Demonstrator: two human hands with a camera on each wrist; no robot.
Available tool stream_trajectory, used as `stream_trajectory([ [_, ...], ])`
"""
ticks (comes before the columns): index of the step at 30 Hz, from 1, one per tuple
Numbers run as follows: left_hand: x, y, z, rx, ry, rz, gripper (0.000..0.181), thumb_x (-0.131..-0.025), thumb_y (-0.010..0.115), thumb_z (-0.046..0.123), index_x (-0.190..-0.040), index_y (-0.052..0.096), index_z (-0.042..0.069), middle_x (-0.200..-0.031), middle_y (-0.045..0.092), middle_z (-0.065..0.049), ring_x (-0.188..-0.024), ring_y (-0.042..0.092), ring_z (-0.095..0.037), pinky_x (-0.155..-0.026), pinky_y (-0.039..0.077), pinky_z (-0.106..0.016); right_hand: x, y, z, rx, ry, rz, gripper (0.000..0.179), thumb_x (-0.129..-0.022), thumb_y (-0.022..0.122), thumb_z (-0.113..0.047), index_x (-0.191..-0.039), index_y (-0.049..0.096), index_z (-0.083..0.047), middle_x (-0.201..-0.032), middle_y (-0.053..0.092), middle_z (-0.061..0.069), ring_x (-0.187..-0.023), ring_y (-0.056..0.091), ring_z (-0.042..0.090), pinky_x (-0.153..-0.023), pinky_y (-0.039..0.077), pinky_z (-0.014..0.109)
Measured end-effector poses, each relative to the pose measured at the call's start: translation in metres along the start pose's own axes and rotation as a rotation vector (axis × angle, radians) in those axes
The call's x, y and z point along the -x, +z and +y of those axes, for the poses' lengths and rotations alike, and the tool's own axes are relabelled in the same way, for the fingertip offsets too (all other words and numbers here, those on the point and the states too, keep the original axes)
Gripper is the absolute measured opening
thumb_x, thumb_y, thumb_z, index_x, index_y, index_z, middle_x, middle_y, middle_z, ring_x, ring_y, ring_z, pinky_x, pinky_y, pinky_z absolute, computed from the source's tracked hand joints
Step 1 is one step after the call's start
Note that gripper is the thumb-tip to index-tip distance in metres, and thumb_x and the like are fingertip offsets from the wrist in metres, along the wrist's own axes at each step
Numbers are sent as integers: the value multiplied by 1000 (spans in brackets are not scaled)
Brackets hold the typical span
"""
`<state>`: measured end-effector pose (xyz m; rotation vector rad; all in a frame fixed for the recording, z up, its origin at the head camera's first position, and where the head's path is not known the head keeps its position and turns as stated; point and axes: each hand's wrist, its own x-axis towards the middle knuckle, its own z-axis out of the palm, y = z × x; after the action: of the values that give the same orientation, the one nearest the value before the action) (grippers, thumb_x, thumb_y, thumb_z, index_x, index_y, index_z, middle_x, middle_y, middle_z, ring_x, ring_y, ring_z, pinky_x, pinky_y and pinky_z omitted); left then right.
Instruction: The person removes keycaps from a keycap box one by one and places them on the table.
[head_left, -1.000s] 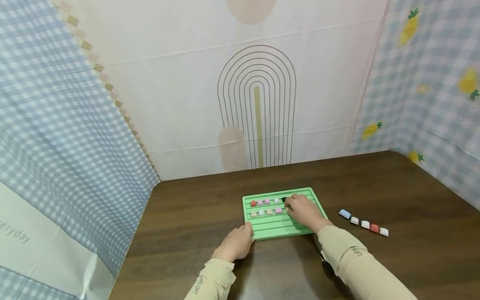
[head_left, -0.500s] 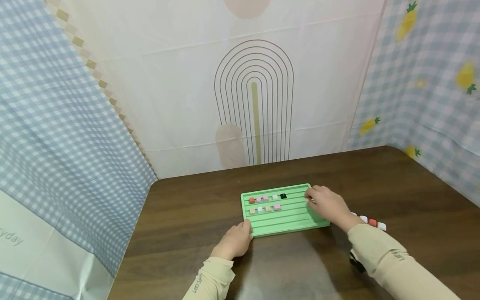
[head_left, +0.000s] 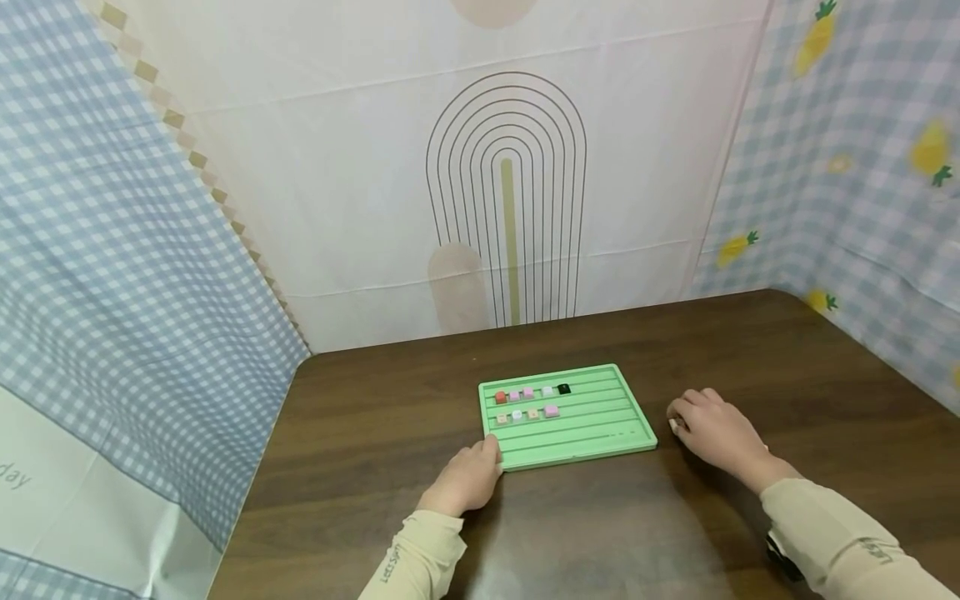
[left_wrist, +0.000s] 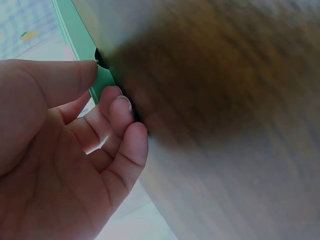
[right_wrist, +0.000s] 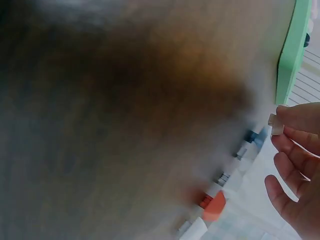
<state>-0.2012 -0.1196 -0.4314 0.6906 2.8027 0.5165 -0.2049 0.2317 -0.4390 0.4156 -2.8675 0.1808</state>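
A light green ridged tray (head_left: 577, 432) lies on the table. My left hand (head_left: 463, 479) grips its near left corner, thumb at the rim and fingers curled beside the edge (left_wrist: 75, 35). Along the tray's back row sit a red keycap (head_left: 500, 397), pinkish and white ones, and a black keycap (head_left: 564, 388). A second row in front ends in a wider pink keycap (head_left: 551, 411). Right of the tray, my right hand (head_left: 716, 429) pinches a small whitish keycap (right_wrist: 276, 125) between thumb and finger.
Under the right hand a line of loose keycaps stands on the table, among them a red one (right_wrist: 214, 206) and a blue one (right_wrist: 259, 137); the head view hides them. The brown table (head_left: 360, 433) meets a patterned cloth (head_left: 360, 208) at the back.
My right hand has left the tray and moved right, over the loose keycaps, holding the small keycap. The left hand stays on the tray corner.
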Motion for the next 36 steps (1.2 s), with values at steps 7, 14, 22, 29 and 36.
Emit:
stream_trajectory([
  [7,1,-1,1,-18,9,3,8,-93,52,13,-94,45,9,-82,53,-3,-72,54,-20,-63,43,-29,2,7,-1,28,-22,17,6,-80,67,-14,-83,66,-9,-84,60,3,-78,50,25,-57,41,37],
  [14,1,-2,0,-19,20,6,8,-93,53,12,-95,46,9,-82,53,-3,-72,55,-20,-63,44,-29,-4,0,-3,10,-5,15,9,-79,68,-12,-87,66,-10,-88,60,7,-81,51,28,-60,42,40],
  [22,1,-4,1,-11,18,-4,8,-94,52,13,-96,46,8,-84,54,-4,-73,55,-21,-64,44,-29,-30,-3,-24,-73,-53,-9,14,-80,68,-10,-94,66,-9,-94,63,7,-89,54,29,-69,45,42],
  [29,2,-4,3,0,2,-18,8,-94,52,13,-96,46,9,-86,54,-4,-75,56,-20,-65,44,-28,-60,14,-66,-107,-88,-53,21,-82,69,-17,-101,65,-9,-102,64,7,-97,58,28,-77,49,42],
  [36,0,0,0,-18,-2,-3,8,-93,53,14,-95,46,10,-84,54,-2,-75,56,-20,-65,44,-28,-81,32,-107,-141,-90,-89,21,-83,66,-18,-102,65,-10,-101,65,6,-94,60,26,-74,50,40],
])
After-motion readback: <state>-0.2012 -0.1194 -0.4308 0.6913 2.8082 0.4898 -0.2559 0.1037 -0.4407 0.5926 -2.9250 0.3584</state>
